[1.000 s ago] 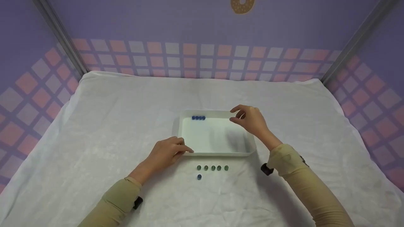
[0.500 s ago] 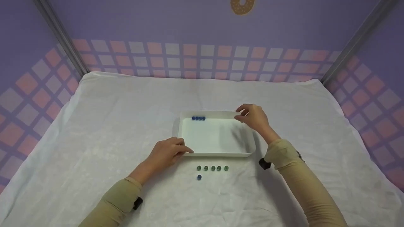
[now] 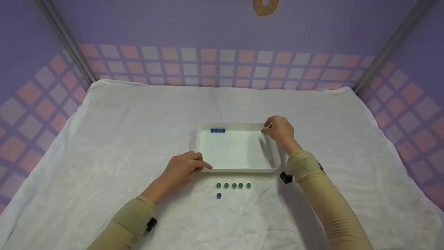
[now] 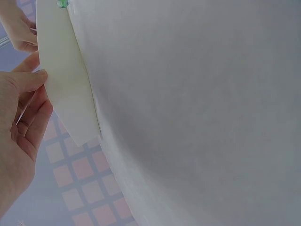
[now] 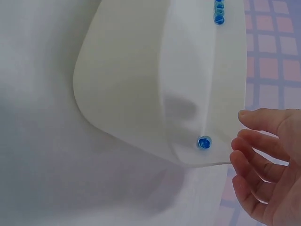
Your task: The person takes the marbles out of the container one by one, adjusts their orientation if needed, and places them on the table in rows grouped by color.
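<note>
On the white cloth (image 3: 138,118) before us lies the white tray (image 3: 242,170), opening upward, its long axis running left to right and its short sides pointing away from us. Our left hand (image 3: 184,168) pinches the near rim by its left corner between thumb and finger, probably to keep the tray from sliding. At the far right corner, our right hand (image 3: 280,130) has its fingers loosely bent, slightly apart and empty (whether they touch the rim, we cannot tell); a blue marble (image 5: 204,142) rests just inside. Four blue marbles (image 3: 218,130) touch along the far side, which presumably stops them rolling. Outside, nearer us, five green marbles (image 3: 234,185) line up parallel, a lone blue one (image 3: 219,196) below the leftmost.
</note>
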A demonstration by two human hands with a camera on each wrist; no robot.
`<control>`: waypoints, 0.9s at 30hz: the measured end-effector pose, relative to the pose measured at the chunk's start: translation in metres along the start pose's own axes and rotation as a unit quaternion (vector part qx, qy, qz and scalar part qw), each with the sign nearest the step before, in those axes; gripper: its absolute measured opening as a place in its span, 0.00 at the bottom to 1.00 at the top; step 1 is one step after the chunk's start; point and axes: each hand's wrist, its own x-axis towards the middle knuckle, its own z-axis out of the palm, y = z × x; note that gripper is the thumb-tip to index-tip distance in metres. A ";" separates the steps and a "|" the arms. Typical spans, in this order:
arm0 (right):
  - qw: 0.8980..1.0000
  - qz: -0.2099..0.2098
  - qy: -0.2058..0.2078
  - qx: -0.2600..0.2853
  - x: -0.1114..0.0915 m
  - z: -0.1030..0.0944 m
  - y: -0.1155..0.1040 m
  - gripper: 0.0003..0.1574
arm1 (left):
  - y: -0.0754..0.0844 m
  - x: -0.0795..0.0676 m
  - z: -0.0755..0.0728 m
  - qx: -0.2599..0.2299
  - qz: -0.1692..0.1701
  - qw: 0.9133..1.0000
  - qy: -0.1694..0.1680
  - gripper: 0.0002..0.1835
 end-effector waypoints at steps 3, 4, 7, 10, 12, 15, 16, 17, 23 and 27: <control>1.000 0.011 0.009 -0.017 0.001 0.005 -0.001 0.15 | 0.000 0.000 0.000 -0.003 0.002 1.000 0.002 0.15; 1.000 0.014 0.014 -0.024 0.001 0.007 -0.001 0.15 | 0.000 0.000 0.000 -0.003 0.003 1.000 0.003 0.15; 0.999 0.025 0.027 -0.038 0.002 0.011 -0.003 0.15 | 0.000 0.000 0.001 -0.003 0.005 1.000 0.005 0.15; 0.998 0.039 0.036 -0.044 0.004 0.015 -0.006 0.16 | 0.000 -0.001 0.001 0.000 0.004 1.000 0.005 0.14; 0.997 0.050 0.042 -0.048 0.005 0.016 -0.008 0.16 | 0.000 0.000 0.000 0.001 0.004 1.000 0.006 0.14; 0.995 0.062 0.050 -0.064 0.007 0.017 -0.011 0.11 | 0.000 -0.001 0.000 0.003 0.002 1.000 0.002 0.14; 0.994 0.065 0.052 -0.072 0.008 0.018 -0.012 0.10 | 0.000 -0.001 0.000 0.003 0.002 1.000 0.001 0.15; 0.993 0.068 0.051 -0.081 0.009 0.018 -0.013 0.09 | 0.001 -0.001 0.000 0.002 0.001 1.000 0.000 0.15; 0.988 0.082 0.025 -0.128 0.015 0.016 -0.019 0.06 | 0.001 0.000 0.001 0.000 -0.006 1.000 -0.004 0.14; 0.984 0.088 -0.003 -0.153 0.019 0.014 -0.022 0.13 | 0.000 -0.001 0.002 0.000 -0.008 1.000 -0.007 0.13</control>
